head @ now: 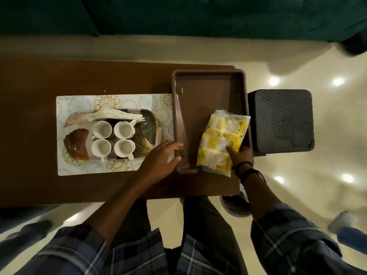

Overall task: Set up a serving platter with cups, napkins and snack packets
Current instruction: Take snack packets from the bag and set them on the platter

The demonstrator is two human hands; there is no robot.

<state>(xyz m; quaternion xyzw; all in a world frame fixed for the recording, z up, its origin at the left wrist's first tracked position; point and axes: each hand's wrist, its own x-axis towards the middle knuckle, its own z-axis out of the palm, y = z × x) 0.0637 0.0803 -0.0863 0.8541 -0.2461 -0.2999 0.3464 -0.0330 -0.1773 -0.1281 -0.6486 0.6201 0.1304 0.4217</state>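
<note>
The right hand (241, 157) pinches the near corner of the yellow plastic pack of snack packets (222, 139) — thumb on top, fingers hidden beneath — inside the deep brown plastic tray (198, 100). The left hand (160, 161), fingers loosely spread, rests on this tray's rim. Left of it stands the patterned platter (152, 121) with four white cups (102, 129) and fanned napkins (115, 116).

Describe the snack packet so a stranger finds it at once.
Start at the brown tray on the right end of the wooden table. The packet is at its near right corner, held by the right hand. Nothing else is bright yellow.
</note>
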